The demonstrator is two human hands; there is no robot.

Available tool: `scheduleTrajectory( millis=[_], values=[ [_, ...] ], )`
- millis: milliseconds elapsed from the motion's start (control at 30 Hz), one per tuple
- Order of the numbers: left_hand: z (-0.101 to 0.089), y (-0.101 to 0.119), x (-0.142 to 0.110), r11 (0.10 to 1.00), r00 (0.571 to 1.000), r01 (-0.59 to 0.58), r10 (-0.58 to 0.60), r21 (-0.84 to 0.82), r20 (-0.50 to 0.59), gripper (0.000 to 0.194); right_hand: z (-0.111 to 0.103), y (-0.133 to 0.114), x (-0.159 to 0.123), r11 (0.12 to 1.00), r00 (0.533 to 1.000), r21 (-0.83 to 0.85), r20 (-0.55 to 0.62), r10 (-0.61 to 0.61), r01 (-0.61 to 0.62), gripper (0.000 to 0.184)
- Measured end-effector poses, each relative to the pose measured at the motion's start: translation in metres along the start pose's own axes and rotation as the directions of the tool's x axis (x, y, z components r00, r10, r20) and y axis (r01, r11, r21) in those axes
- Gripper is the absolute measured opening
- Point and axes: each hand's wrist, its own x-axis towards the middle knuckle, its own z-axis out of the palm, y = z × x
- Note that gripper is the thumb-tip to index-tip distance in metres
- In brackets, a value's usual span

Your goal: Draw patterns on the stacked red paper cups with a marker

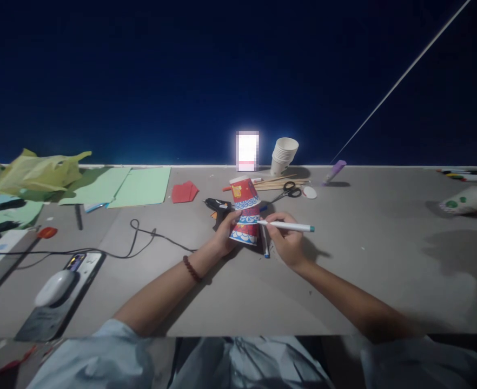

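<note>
- Here's the patterned cup stack [247, 213], held around mid-counter [344, 297], between near and far edges.
- Its narrow end aims toward the far edge, the wide rim toward the near one; the long axis runs roughly square to both, though its exact tilt is hard to call.
- The left hand [225, 235] grips its left side; the right hand [289, 241] pinches a marker [291, 226], tip right at the pattern, contact too fine to tell.
- Danger, I'd judge: a loose left grip could let it twist and smear ink; pressing too hard could dent the wall.
- Beside the left hand lies the glue gun [218, 206], its cable [173, 241] a possible snag; scissors [290, 190] and white cups [284, 155] sit nearer the far edge.
</note>
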Motion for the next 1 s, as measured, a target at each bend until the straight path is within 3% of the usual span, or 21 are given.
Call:
scheduleTrajectory(
  millis=[433,767,1000],
  values=[
    [-0.0004,0.0006,-0.0002,1.000,1.000,0.010,-0.010,-0.002,-0.008,0.030,0.0007,0.0007,-0.0004,1.000,1.000,0.009,-0.011,-0.027,0.027,0.004],
    [-0.0009,0.0007,0.0028,1.000,0.998,0.001,0.001,-0.027,0.059,0.036,0.0003,-0.0012,0.0030,0.992,0.998,0.122,-0.056,0.018,-0.011,0.011],
    [-0.0041,-0.0012,0.0041,1.000,0.995,-0.029,0.028,0.006,0.100,0.032,-0.0008,0.0005,0.0013,0.993,0.998,0.113,-0.059,-0.019,0.026,0.011]
  ],
)
